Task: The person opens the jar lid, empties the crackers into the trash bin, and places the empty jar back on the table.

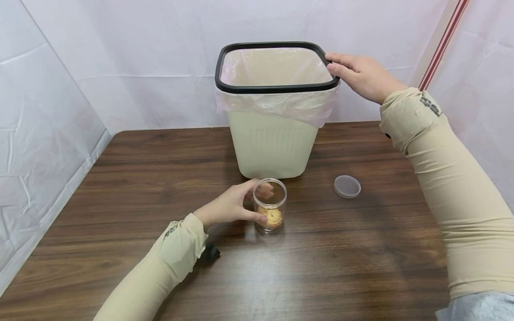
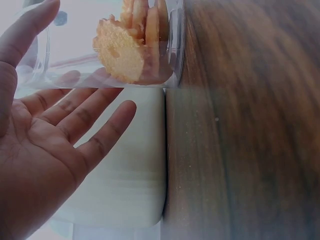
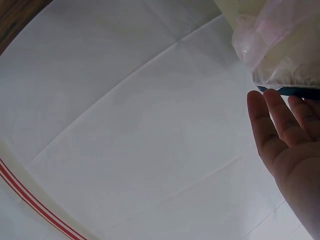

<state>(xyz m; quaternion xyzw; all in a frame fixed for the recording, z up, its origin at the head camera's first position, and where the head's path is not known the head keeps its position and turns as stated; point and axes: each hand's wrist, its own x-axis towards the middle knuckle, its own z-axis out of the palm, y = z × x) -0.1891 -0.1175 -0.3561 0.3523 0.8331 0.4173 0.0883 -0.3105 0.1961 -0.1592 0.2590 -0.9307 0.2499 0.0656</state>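
On the wooden surface point(image 1: 341, 258), the left hand point(image 1: 229, 205) spreads loosely around the jar point(image 1: 274, 210), a grasp, I'd say, wanting closed fingers next, the right hand point(image 1: 363, 78) relaxed at the bin point(image 1: 273, 147).

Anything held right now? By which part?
Left hand holds the jar by its side wall. Right hand touches the right side of the rim of the bin; can't tell if that's a grip.

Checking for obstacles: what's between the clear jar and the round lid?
Just bare wood tabletop: the head view shows nothing standing or lying between the clear jar and the round lid.
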